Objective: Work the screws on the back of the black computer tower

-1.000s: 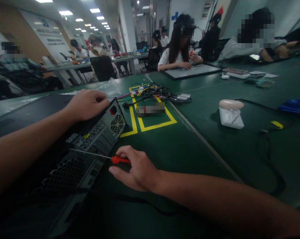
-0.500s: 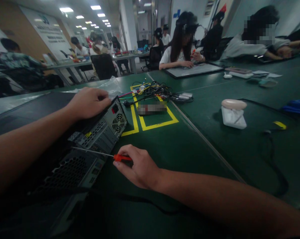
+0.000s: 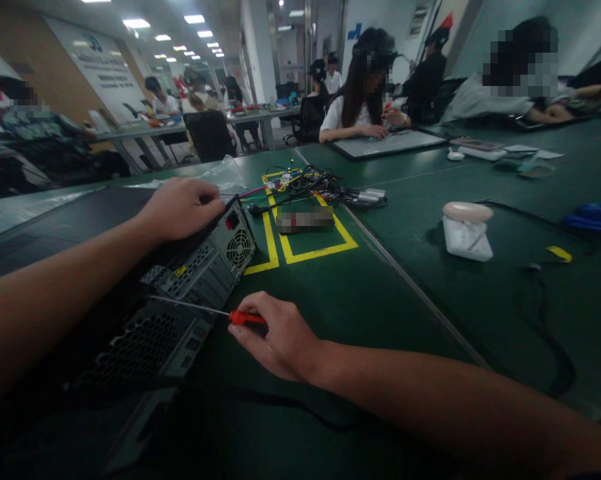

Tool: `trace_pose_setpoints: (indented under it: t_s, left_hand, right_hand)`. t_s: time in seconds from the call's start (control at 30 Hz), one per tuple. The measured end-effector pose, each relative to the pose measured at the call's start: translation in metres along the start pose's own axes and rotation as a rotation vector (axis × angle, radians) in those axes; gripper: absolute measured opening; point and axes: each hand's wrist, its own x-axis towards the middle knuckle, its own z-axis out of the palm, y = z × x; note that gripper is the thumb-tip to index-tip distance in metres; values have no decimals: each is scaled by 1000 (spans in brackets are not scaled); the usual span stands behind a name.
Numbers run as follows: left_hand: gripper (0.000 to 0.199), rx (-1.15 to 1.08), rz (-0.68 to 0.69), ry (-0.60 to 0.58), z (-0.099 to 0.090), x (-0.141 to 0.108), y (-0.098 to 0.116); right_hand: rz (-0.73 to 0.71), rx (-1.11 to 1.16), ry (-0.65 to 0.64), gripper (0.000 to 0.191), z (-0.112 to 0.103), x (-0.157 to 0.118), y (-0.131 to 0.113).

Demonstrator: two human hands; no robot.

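Note:
A desktop computer case [image 3: 215,263] lies at the left, its metal rear panel with a fan grille and ports turned towards the right. On its upper edge rests my left hand [image 3: 183,207], fingers curled over the side and fingertips partly hidden. My right hand [image 3: 280,337] is closed around the red-orange handle of a screwdriver [image 3: 244,319]. The long thin shaft points left and reaches the case's rear side, above a honeycomb vent [image 3: 138,347]. Where the tip meets the case is too dark to make out.
A tangle of cables [image 3: 315,183] lies behind yellow tape markings [image 3: 320,252] on the green table [image 3: 395,320]. Further right are a white earbud case [image 3: 468,230] and a dark strap [image 3: 550,333]. Opposite, a person [image 3: 363,100] works over a flat panel [image 3: 390,141].
The view has shifted very slightly. Both hands, the screwdriver and the computer case keep nearly the same positions.

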Motion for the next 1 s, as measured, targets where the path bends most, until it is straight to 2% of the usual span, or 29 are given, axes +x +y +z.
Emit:
trace_pose_setpoints:
  t_s: [1.0]
  left_hand:
    - [33, -15, -43, -31, -2, 0, 3]
  right_hand:
    - [-18, -22, -40, 25, -2, 0, -1]
